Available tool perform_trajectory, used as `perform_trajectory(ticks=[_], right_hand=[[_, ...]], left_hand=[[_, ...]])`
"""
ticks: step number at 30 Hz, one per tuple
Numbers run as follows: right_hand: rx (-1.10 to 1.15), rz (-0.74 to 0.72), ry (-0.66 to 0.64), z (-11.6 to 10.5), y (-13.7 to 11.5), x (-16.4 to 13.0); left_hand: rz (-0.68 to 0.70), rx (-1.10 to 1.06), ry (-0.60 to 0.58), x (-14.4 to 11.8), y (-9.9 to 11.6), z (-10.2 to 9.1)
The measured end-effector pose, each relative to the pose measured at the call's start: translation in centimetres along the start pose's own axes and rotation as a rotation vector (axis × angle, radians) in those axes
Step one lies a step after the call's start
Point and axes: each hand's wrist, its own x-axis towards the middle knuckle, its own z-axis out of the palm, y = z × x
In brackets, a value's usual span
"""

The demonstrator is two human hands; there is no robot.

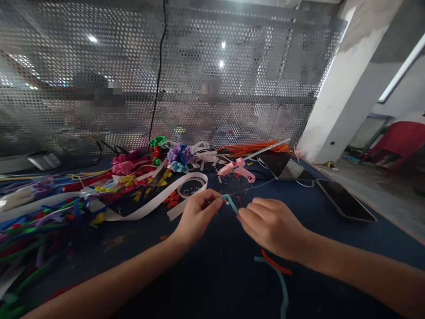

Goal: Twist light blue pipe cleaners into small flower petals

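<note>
A light blue pipe cleaner [231, 203] is stretched between my two hands over the dark table, bent sharply near its left end. My left hand [200, 213] pinches that end between thumb and fingertips. On the other side, my right hand [272, 227] is curled closed around the pipe cleaner's lower part. Below my right hand lie an orange pipe cleaner piece [277, 264] and another light blue pipe cleaner [283, 288]. A pink glue gun [237, 169] with a clear glue stick rests just beyond my hands.
Left of my hands, a white ribbon [149, 204] curls beside a heap of colourful pipe cleaners [33, 239]. Fuzzy flowers [179, 156] sit behind. A tablet [345, 200] and a dark screen [285, 166] lie right. A perforated metal panel [232, 88] stands along the back.
</note>
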Motion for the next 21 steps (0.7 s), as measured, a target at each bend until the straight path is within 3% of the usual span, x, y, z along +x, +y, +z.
perform_trajectory(ticks=[5, 8, 11, 14, 16, 19, 21], right_hand=[[-0.182, -0.134, 0.011, -0.5, -1.2, -0.5], [-0.174, -0.104, 0.003, -1.0, -1.0, -0.2], [-0.102, -0.002, -0.027, -1.8, 0.0, 0.4], [0.124, 0.136, -0.112, -2.5, 1.8, 1.0], [0.377, 0.19, -0.218, -2.6, 3.3, 1.3], [0.718, 0.184, -0.38, -2.0, 5.2, 1.5], [0.86, 0.15, -0.417, -1.2, 5.9, 1.5]], left_hand=[[0.18, 0.355, -0.02, -0.2, 0.0, -0.2], [0.263, 0.52, -0.071, -0.3, 0.0, -0.4], [0.383, 0.602, -0.23, -0.3, 0.1, -0.5], [0.456, 0.518, -0.425, -0.2, 0.6, -0.7], [0.42, 0.404, -0.5, -0.2, 0.9, -0.9], [0.249, 0.166, -0.492, -0.1, 0.8, -1.0], [0.111, -0.059, -0.435, -0.2, 0.4, -0.9]])
